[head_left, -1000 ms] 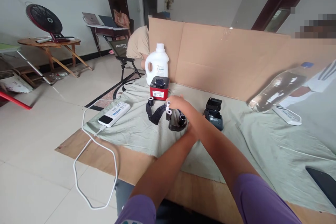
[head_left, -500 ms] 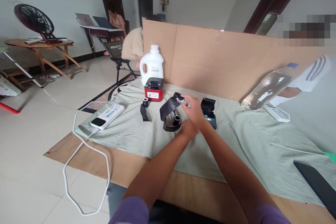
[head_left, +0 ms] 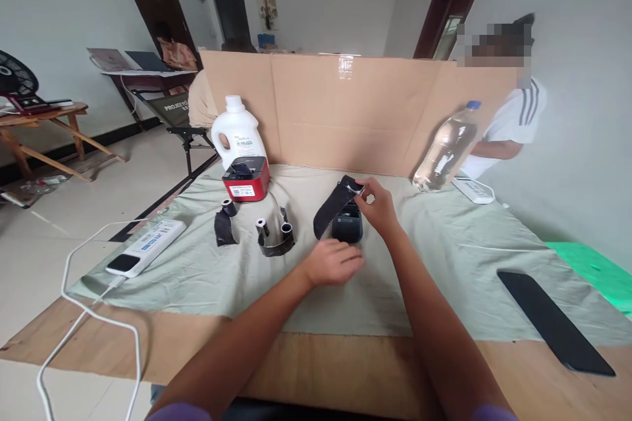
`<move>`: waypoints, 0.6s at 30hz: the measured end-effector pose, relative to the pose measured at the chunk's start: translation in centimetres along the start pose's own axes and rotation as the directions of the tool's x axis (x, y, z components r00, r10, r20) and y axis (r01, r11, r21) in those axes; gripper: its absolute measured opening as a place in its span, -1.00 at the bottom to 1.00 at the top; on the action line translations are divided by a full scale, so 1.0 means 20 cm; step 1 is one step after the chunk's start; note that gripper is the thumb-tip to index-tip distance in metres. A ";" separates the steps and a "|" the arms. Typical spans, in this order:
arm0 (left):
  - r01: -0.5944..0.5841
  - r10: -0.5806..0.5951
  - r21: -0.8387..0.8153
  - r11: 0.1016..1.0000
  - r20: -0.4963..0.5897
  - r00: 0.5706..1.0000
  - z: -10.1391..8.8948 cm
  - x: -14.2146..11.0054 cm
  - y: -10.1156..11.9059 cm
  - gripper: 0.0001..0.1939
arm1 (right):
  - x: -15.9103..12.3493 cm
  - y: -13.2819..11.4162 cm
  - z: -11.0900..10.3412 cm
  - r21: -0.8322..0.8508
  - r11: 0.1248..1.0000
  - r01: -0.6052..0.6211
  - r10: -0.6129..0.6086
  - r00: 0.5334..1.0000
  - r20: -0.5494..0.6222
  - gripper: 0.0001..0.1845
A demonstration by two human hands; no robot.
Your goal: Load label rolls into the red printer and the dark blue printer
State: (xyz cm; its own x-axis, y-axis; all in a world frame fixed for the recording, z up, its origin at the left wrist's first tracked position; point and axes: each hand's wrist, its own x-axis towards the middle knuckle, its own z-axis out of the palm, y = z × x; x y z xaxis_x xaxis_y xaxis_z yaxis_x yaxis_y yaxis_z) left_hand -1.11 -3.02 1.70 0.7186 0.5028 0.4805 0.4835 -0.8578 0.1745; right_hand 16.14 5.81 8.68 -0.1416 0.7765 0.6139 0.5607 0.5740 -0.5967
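Note:
My right hand (head_left: 379, 209) pinches a white-cored roll of black paper strip (head_left: 336, 205), whose loose end hangs down to the left. Behind and below that strip is a small dark printer (head_left: 347, 227) on the cloth, partly hidden by the paper. Nearer to me, my left hand (head_left: 336, 262) hovers just in front of the printer with its fingers curled together; what is in them, if anything, is hidden. To the left, other black paper strips with rolls (head_left: 277, 247) stand curled on the cloth. Farther left is another black strip (head_left: 225, 229) with a small roll.
A red and black box-shaped device (head_left: 245, 189) stands before a white jug (head_left: 241, 135). A power bank (head_left: 147, 247) with a white cable lies left. A cardboard panel (head_left: 340, 118) backs the table, a water bottle (head_left: 447, 151) leans right, and a phone (head_left: 553, 319) lies front right.
The view has turned right. My right hand has carried its black paper roll away from the standing strips to the printer. My left hand has come into fuller view below it.

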 end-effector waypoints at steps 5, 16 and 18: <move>-0.203 0.205 0.033 0.979 -0.261 0.943 0.05 0.03 0.16 -0.80 | -0.02 0.04 -0.07 -0.028 0.999 0.044 -0.040 0.992 0.120 -0.60; 0.497 -0.736 -0.608 0.620 -0.230 0.637 -0.36 0.42 -0.24 -0.42 | -0.01 -0.02 -0.11 0.074 0.994 0.075 -0.084 0.988 0.127 -0.64; 0.489 -0.727 -0.718 0.495 -0.034 0.686 -0.39 0.42 -0.29 -0.36 | -0.01 -0.03 -0.11 0.086 0.992 0.093 -0.102 0.989 0.107 -0.64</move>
State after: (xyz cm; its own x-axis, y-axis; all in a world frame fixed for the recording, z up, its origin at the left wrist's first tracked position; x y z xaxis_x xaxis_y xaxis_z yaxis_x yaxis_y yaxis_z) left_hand -1.67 5.33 11.44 0.1240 0.9648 0.2319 0.2315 -0.2553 0.9387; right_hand 17.62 4.76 10.01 -0.2847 0.7375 0.6124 0.4727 0.6638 -0.5796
